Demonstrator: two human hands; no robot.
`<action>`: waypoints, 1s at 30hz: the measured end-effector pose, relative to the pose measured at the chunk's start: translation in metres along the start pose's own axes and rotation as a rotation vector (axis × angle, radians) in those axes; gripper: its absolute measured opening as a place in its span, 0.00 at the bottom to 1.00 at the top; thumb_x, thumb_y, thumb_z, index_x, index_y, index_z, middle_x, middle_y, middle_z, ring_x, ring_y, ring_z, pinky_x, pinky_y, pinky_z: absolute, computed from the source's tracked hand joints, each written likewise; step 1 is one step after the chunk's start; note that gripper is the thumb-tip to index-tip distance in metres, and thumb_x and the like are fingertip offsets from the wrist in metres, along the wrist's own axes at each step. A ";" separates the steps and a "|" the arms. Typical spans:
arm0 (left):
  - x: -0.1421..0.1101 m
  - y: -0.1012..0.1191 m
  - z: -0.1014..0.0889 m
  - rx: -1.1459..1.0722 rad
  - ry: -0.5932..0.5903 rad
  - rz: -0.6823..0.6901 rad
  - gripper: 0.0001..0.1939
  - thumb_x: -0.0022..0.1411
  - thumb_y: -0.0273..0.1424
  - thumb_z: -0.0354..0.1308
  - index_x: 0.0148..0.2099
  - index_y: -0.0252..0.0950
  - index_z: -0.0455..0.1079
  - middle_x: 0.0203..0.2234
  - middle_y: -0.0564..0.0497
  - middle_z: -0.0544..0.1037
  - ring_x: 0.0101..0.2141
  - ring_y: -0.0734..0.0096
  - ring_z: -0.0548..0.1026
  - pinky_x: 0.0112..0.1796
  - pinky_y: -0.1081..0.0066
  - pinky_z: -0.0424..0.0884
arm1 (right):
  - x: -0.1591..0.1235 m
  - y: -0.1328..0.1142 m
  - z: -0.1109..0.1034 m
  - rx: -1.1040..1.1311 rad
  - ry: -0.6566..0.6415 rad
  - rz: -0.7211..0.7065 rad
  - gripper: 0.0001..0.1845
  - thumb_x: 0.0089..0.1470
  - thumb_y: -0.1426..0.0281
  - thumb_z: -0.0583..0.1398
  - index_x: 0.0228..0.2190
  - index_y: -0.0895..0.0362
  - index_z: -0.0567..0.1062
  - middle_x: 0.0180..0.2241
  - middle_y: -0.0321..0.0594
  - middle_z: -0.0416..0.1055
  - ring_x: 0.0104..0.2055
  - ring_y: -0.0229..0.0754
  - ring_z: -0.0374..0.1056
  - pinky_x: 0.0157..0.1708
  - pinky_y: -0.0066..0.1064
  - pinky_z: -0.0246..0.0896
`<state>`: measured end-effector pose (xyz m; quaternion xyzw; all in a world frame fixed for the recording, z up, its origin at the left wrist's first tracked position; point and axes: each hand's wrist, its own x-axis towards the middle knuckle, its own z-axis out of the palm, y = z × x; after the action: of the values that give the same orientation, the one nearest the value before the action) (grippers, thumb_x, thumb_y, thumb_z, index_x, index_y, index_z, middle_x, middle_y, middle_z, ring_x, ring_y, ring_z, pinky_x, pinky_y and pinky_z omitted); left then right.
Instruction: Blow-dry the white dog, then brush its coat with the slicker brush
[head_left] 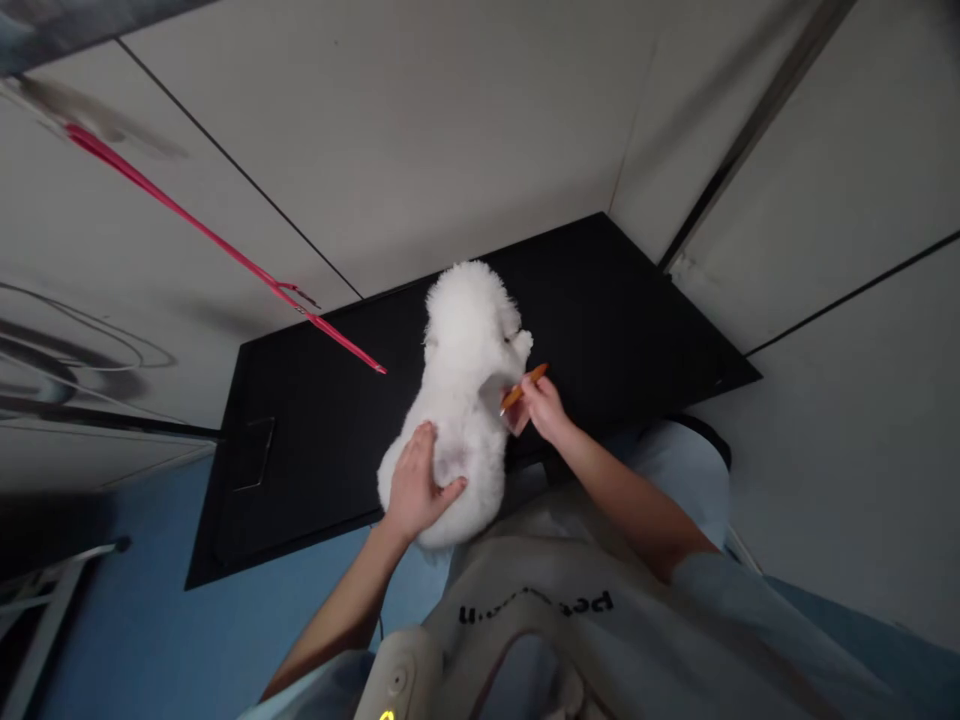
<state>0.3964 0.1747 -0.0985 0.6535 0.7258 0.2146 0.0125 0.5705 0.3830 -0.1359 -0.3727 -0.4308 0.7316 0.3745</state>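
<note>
A fluffy white dog (461, 375) is on a black table (600, 310), its head toward the far edge and its rear close to my body. My left hand (420, 490) lies on the dog's lower back with thumb and fingers spread, holding nothing. By the dog's right side, my right hand (541, 408) is closed around a slim orange-handled tool (517, 392) with a small silvery tip. That tip is at the dog's flank; whether it touches the fur I cannot tell. The rest of the tool's working end is unclear, so its exact kind does not show.
A pink-red strap (225, 245) hangs slantwise from the upper left, its end above the table. Pale wall panels (450, 130) rise behind the table. Dark metal posts stand at both sides. Cables (75, 320) run at the left, over a blue floor (142, 620).
</note>
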 end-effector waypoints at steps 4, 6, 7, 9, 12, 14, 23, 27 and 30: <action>-0.002 -0.009 0.006 -0.002 0.014 -0.030 0.56 0.58 0.54 0.60 0.73 0.25 0.42 0.65 0.24 0.59 0.63 0.38 0.63 0.57 0.46 0.67 | -0.014 -0.002 0.005 -0.053 -0.113 -0.027 0.24 0.46 0.47 0.64 0.32 0.51 0.65 0.28 0.34 0.71 0.33 0.42 0.71 0.35 0.34 0.69; -0.003 -0.010 0.006 -0.006 0.011 -0.043 0.58 0.57 0.55 0.61 0.74 0.25 0.40 0.66 0.24 0.58 0.63 0.38 0.63 0.57 0.46 0.67 | -0.016 -0.002 0.011 -0.089 -0.257 0.012 0.23 0.43 0.51 0.68 0.30 0.53 0.68 0.27 0.35 0.72 0.31 0.42 0.71 0.33 0.34 0.69; -0.004 -0.009 0.006 -0.008 0.010 -0.061 0.59 0.56 0.55 0.61 0.74 0.25 0.39 0.66 0.25 0.58 0.63 0.38 0.64 0.57 0.47 0.68 | -0.014 -0.004 0.013 -0.083 -0.229 0.011 0.23 0.42 0.52 0.68 0.29 0.53 0.68 0.26 0.34 0.72 0.30 0.42 0.70 0.33 0.34 0.69; -0.006 -0.007 0.006 -0.010 0.020 -0.092 0.59 0.55 0.55 0.62 0.74 0.26 0.39 0.65 0.26 0.60 0.62 0.39 0.65 0.56 0.48 0.68 | -0.008 -0.009 0.016 -0.046 -0.062 -0.034 0.22 0.46 0.50 0.65 0.28 0.53 0.66 0.25 0.34 0.71 0.30 0.41 0.70 0.34 0.34 0.69; -0.012 -0.005 0.007 -0.008 0.072 -0.097 0.59 0.55 0.56 0.62 0.74 0.28 0.39 0.64 0.27 0.61 0.61 0.39 0.67 0.56 0.48 0.69 | -0.009 -0.013 0.019 -0.025 0.013 -0.090 0.21 0.49 0.50 0.64 0.29 0.53 0.66 0.26 0.35 0.71 0.31 0.41 0.70 0.33 0.33 0.69; -0.018 -0.004 0.009 -0.005 0.104 -0.086 0.59 0.56 0.56 0.61 0.74 0.28 0.38 0.64 0.26 0.61 0.60 0.37 0.67 0.55 0.47 0.69 | -0.016 -0.012 0.022 -0.060 -0.180 -0.063 0.21 0.43 0.52 0.69 0.27 0.53 0.68 0.26 0.36 0.72 0.31 0.42 0.70 0.33 0.34 0.69; -0.050 0.008 0.033 0.066 0.330 -0.274 0.56 0.55 0.60 0.59 0.72 0.31 0.46 0.62 0.27 0.64 0.61 0.36 0.64 0.58 0.40 0.61 | -0.009 -0.016 0.046 -0.117 -0.179 -0.043 0.19 0.45 0.53 0.67 0.29 0.52 0.68 0.25 0.34 0.70 0.30 0.42 0.69 0.33 0.34 0.67; -0.056 0.015 0.038 0.087 0.373 -0.303 0.56 0.55 0.59 0.60 0.72 0.31 0.46 0.61 0.27 0.64 0.60 0.35 0.65 0.57 0.40 0.63 | -0.015 -0.017 0.058 -0.279 -0.457 -0.020 0.15 0.45 0.59 0.67 0.28 0.54 0.71 0.26 0.34 0.71 0.29 0.41 0.68 0.33 0.34 0.66; -0.057 0.019 0.039 0.089 0.371 -0.301 0.55 0.55 0.58 0.60 0.72 0.32 0.45 0.61 0.27 0.64 0.59 0.33 0.66 0.56 0.39 0.64 | -0.003 -0.030 0.058 -0.298 -0.028 -0.120 0.13 0.49 0.59 0.65 0.30 0.54 0.69 0.26 0.35 0.69 0.32 0.43 0.68 0.36 0.35 0.67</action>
<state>0.4347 0.1335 -0.1427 0.4871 0.8137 0.2945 -0.1180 0.5285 0.3707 -0.0877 -0.3875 -0.5614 0.6409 0.3520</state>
